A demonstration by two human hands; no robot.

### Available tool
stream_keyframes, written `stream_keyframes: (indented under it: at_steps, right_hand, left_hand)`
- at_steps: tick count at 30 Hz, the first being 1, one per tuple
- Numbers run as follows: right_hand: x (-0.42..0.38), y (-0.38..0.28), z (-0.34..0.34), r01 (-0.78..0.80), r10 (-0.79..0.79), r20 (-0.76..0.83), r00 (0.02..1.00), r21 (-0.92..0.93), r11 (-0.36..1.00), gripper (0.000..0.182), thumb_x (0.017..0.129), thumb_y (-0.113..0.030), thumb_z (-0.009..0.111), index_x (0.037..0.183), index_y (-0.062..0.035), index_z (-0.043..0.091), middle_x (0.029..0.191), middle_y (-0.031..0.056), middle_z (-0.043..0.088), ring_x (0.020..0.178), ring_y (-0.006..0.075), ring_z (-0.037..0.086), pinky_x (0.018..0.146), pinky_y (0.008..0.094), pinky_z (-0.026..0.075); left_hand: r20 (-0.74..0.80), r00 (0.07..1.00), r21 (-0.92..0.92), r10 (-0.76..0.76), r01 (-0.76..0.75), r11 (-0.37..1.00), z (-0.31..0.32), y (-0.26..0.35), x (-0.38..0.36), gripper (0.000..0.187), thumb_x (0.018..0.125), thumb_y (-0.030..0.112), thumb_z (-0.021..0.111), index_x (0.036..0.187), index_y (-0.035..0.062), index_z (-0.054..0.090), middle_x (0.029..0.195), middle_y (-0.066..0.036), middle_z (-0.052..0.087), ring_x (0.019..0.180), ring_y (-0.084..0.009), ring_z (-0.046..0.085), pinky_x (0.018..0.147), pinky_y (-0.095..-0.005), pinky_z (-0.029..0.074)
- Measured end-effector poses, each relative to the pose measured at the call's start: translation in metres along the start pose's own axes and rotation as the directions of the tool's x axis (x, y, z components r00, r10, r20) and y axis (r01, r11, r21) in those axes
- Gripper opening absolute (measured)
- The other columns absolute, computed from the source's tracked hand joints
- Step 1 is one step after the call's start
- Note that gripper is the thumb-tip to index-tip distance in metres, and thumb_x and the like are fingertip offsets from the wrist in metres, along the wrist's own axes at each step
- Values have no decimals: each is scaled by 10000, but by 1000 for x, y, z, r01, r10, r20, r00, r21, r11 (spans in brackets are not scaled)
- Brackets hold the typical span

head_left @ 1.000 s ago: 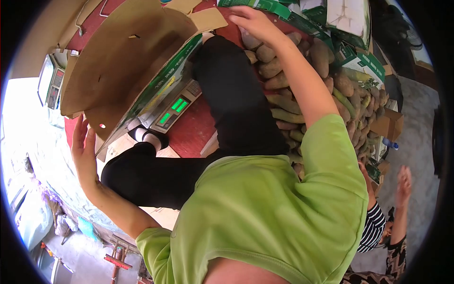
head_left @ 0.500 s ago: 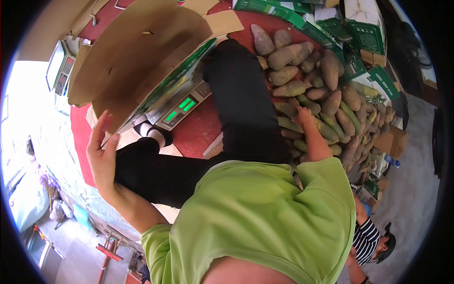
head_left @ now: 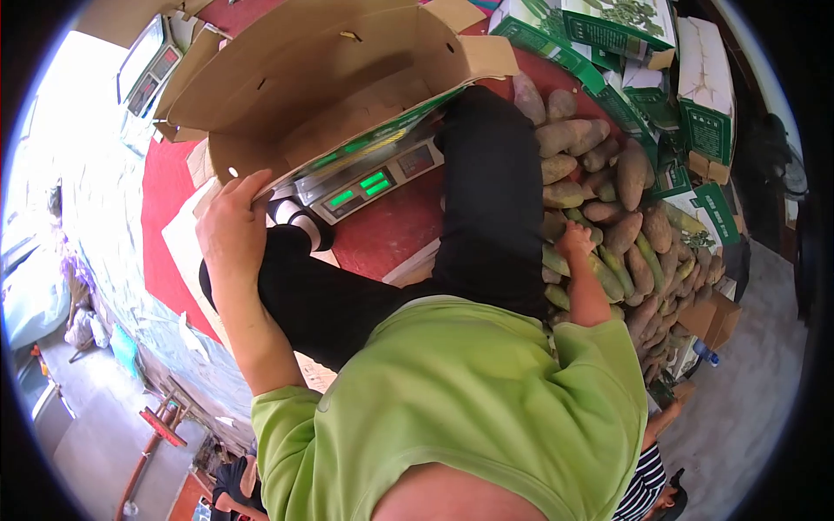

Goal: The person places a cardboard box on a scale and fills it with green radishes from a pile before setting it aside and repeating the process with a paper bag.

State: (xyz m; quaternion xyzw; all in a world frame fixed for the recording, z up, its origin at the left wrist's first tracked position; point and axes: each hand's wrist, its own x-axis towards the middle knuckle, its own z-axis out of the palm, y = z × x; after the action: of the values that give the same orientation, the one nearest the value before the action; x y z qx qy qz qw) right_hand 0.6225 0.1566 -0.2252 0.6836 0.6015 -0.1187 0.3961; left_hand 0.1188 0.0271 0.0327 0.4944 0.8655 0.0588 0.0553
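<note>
An open cardboard box [head_left: 287,95], brown inside with green print outside, rests on a scale [head_left: 356,193] with lit green digits. My left hand [head_left: 233,217] is closed over the box's near left corner, thumb and fingers at its edge. On the right, my right hand [head_left: 575,241] reaches into a heap of long brown-and-green tubers [head_left: 632,174]. Its fingers are curled against a greenish tuber [head_left: 612,276], partly hiding what they grip. My black-trousered legs [head_left: 491,191] lie between the scale and the heap.
Green-and-white printed cartons [head_left: 705,95] lie behind the heap. A second scale [head_left: 156,69] stands at the far left. A person in a striped top [head_left: 643,482] is at lower right, and another person [head_left: 239,486] at lower left. A red-headed broom [head_left: 163,427] leans near the left.
My left hand, formerly raised with fingers apart, has closed on the box's corner. In view, the box and scale have shifted right, with more of the box's inside showing. My right hand stays at the tubers.
</note>
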Motion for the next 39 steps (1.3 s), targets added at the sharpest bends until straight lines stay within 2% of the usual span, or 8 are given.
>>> stream_keyframes:
  at_steps: [8, 16, 19, 21, 23, 29, 31, 39]
  right_hand:
    - [16, 23, -91, 303, -88, -452, 888, 429, 851, 672, 674, -216, 775, 1284, -182, 494, 1257, 86, 523, 1176, 335, 454, 923, 498, 423]
    - [-87, -50, -304, 920, -289, -933, 214, 93, 381, 517, 705, -162, 739, 1198, -124, 588, 1143, 106, 606, 1102, 320, 493, 907, 423, 409]
    - [-127, -89, -354, 994, -487, -870, 81, 35, 101, 497, 731, -86, 722, 1206, -55, 584, 1095, 102, 634, 1086, 240, 557, 889, 350, 469]
    - [-171, -119, -370, 949, -527, -849, -30, -190, 253, 470, 713, -139, 700, 1158, -39, 584, 1079, 155, 605, 1040, 338, 546, 887, 371, 434]
    - [-175, -152, -375, 950, -599, -781, -177, -296, 105, 495, 665, -138, 722, 1137, -68, 591, 1056, 145, 594, 1030, 361, 516, 896, 383, 418]
    - [-201, -227, -362, 906, -882, -469, 47, -352, 235, 375, 707, -138, 712, 1059, -46, 623, 1039, 154, 619, 1013, 316, 562, 833, 407, 483]
    - [-197, -262, -350, 901, -928, -270, 258, -280, 332, 461, 734, -162, 726, 1180, -117, 621, 1151, 97, 614, 1142, 309, 482, 900, 447, 428]
    - [-182, -294, -326, 846, -976, -18, 216, -495, 196, 430, 740, -89, 687, 1162, -110, 612, 1117, 111, 634, 1111, 334, 535, 874, 430, 485]
  left_hand:
    - [-13, 998, -10, 55, -55, 998, 2, -4, -1, 163, 818, 124, 616, 961, 142, 693, 866, -84, 659, 836, -296, 622, 731, -380, 478]
    - [-29, 997, -5, 69, -69, 998, 3, -5, -2, 167, 809, 114, 617, 956, 139, 691, 882, -84, 665, 836, -301, 627, 718, -387, 483]
    - [-4, 999, 3, 53, -53, 999, 3, -6, -2, 174, 804, 116, 621, 961, 141, 691, 894, -86, 667, 848, -302, 629, 720, -390, 484]
    - [-13, 998, -2, 69, -69, 998, 4, -7, -2, 180, 800, 115, 623, 963, 143, 692, 900, -87, 669, 847, -303, 629, 721, -391, 485]
    - [-11, 998, -3, 65, -65, 998, 4, -7, -1, 180, 799, 114, 622, 962, 143, 691, 899, -89, 668, 849, -304, 628, 721, -391, 484]
    - [5, 998, 0, 69, -69, 998, 2, -5, -3, 176, 798, 116, 623, 959, 141, 689, 892, -98, 662, 855, -311, 623, 723, -395, 479]
    - [10, 997, -6, 74, -74, 997, 1, -5, -2, 174, 798, 119, 624, 958, 141, 688, 889, -99, 660, 856, -313, 622, 724, -396, 478]
    - [41, 998, -3, 44, -44, 999, 2, -4, -2, 193, 779, 85, 599, 938, 153, 684, 891, -60, 667, 847, -288, 631, 741, -388, 486]
